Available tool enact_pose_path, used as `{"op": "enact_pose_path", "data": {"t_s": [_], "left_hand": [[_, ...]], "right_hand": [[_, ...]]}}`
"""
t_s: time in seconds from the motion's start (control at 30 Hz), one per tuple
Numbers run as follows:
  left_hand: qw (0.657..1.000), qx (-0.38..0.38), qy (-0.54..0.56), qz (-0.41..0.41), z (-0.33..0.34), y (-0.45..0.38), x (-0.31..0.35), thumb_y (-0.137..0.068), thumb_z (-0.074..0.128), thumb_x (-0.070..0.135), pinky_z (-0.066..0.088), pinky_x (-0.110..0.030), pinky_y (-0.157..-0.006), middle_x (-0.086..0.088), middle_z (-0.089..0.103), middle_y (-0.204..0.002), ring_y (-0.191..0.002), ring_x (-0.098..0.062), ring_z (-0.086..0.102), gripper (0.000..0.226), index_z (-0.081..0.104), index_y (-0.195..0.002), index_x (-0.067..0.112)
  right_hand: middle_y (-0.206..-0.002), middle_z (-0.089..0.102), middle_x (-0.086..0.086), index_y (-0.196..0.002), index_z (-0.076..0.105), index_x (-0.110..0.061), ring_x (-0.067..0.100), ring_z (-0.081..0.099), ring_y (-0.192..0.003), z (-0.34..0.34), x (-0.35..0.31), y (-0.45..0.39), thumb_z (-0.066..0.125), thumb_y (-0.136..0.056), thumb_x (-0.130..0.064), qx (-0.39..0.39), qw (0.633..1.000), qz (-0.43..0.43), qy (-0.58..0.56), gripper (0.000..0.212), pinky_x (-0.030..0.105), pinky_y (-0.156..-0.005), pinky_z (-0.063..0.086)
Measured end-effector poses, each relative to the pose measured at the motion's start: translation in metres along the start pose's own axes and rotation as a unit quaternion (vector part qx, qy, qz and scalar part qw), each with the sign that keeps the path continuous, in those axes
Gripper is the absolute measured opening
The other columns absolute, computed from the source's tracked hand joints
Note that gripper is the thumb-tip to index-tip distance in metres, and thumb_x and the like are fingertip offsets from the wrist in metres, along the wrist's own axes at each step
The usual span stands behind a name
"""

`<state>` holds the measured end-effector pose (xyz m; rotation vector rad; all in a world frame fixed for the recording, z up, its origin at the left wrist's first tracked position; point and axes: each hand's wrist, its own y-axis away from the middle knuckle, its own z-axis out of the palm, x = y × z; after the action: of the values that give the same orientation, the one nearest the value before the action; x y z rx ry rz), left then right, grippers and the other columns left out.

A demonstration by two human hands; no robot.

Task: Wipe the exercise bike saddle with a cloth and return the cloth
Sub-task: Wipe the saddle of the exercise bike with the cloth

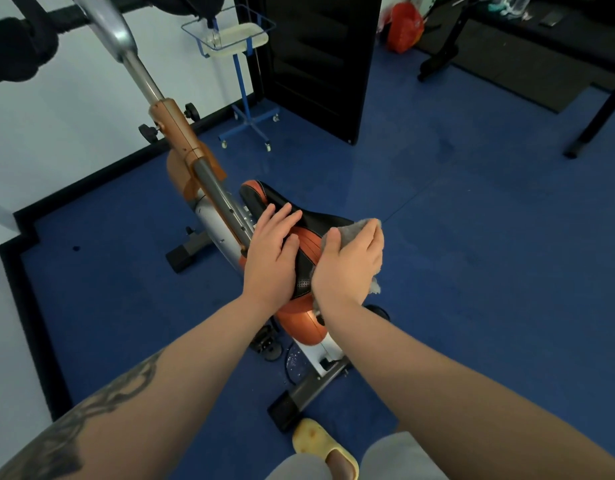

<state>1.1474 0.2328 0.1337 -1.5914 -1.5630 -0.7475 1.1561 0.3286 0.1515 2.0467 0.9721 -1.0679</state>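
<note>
The exercise bike's black and orange saddle (311,221) lies at the centre of the head view. My left hand (273,252) rests flat on the saddle's left side, fingers apart, holding nothing. My right hand (349,265) presses a grey cloth (356,226) against the saddle's right side; the cloth shows above the fingers and below the palm. Both hands hide much of the saddle's near part.
The bike's orange and silver frame (181,140) rises to the upper left, with black handlebars (18,53). A blue wheeled stand with a tray (236,39) is behind, beside a black panel (320,64). Blue floor (472,237) spreads right. A yellow slipper (323,445) is below.
</note>
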Motion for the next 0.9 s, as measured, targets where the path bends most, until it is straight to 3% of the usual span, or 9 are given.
{"op": "enact_pose_path", "data": {"t_s": [0.13,0.27,0.37,0.47,0.57,0.7,0.8,0.9], "left_hand": [[1.000,0.000,0.000,0.002,-0.001,0.003,-0.002,-0.092,0.032,0.024,0.014,-0.028,-0.116,0.007,0.039,-0.148,-0.141,-0.001,0.016,0.045,0.051,-0.133,0.020],[1.000,-0.001,-0.005,0.009,-0.001,0.002,-0.004,-0.093,0.032,0.024,0.015,-0.030,-0.117,0.007,0.039,-0.148,-0.141,-0.002,0.016,0.044,0.050,-0.133,0.019],[1.000,-0.005,-0.004,0.005,0.000,0.002,-0.002,-0.094,0.033,0.023,0.013,-0.025,-0.114,0.009,0.038,-0.148,-0.141,0.000,0.015,0.043,0.050,-0.133,0.021],[1.000,0.004,-0.001,0.003,0.001,0.002,-0.002,-0.095,0.035,0.021,0.013,-0.026,-0.114,0.010,0.039,-0.147,-0.141,-0.001,0.016,0.041,0.050,-0.133,0.021],[1.000,0.007,0.003,0.004,0.000,0.003,-0.004,-0.093,0.033,0.023,0.015,-0.027,-0.115,0.009,0.040,-0.147,-0.141,-0.001,0.017,0.043,0.051,-0.132,0.020],[1.000,0.000,0.005,0.010,-0.001,0.001,-0.004,-0.093,0.033,0.021,0.015,-0.027,-0.115,0.007,0.041,-0.146,-0.140,-0.001,0.018,0.043,0.052,-0.131,0.018],[1.000,-0.002,0.004,0.003,0.000,0.000,-0.002,-0.093,0.033,0.022,0.014,-0.024,-0.114,0.008,0.041,-0.146,-0.140,0.001,0.017,0.043,0.051,-0.132,0.019],[1.000,-0.001,0.003,-0.003,0.000,0.001,-0.001,-0.094,0.035,0.021,0.014,-0.025,-0.114,0.009,0.040,-0.147,-0.140,0.001,0.016,0.042,0.051,-0.133,0.020]], "right_hand": [[-0.161,0.000,0.001,-0.151,0.002,-0.013,0.018,-0.001,-0.146,0.007,0.012,0.033,0.042,-0.098,-0.028,0.013,0.998,-0.058,-0.025,0.068,0.034,-0.120,0.006],[-0.157,-0.016,-0.005,-0.149,-0.008,-0.015,0.009,-0.014,-0.144,0.011,0.022,0.070,0.031,-0.098,-0.034,0.002,0.994,-0.103,-0.020,0.067,0.019,-0.115,-0.010],[-0.160,0.006,0.006,-0.151,0.005,-0.011,0.018,0.006,-0.146,0.009,0.016,0.021,0.033,-0.100,-0.028,0.026,0.997,-0.043,-0.053,0.059,0.028,-0.117,0.007],[-0.155,0.028,0.004,-0.148,0.024,-0.015,0.018,0.026,-0.141,0.001,0.007,-0.011,0.029,-0.101,-0.031,0.023,0.995,0.039,-0.086,0.049,0.029,-0.112,0.020],[-0.159,0.015,0.006,-0.150,0.012,-0.011,0.017,0.015,-0.145,0.006,0.006,0.032,0.037,-0.100,-0.025,0.029,0.993,0.019,-0.114,0.058,0.026,-0.115,0.014],[-0.160,-0.003,0.002,-0.149,-0.012,-0.012,0.012,0.004,-0.146,0.019,0.010,0.074,0.037,-0.098,-0.031,-0.028,0.986,0.075,-0.143,0.072,0.018,-0.112,0.009],[-0.160,-0.003,0.005,-0.149,-0.012,-0.010,0.013,0.002,-0.146,0.017,0.010,0.065,0.036,-0.099,-0.030,-0.031,0.984,0.074,-0.160,0.072,0.012,-0.105,0.005],[-0.160,0.001,0.007,-0.150,-0.005,-0.009,0.015,0.003,-0.147,0.009,0.013,0.041,0.033,-0.100,-0.028,-0.011,0.983,0.067,-0.170,0.065,0.019,-0.112,0.006]]}}
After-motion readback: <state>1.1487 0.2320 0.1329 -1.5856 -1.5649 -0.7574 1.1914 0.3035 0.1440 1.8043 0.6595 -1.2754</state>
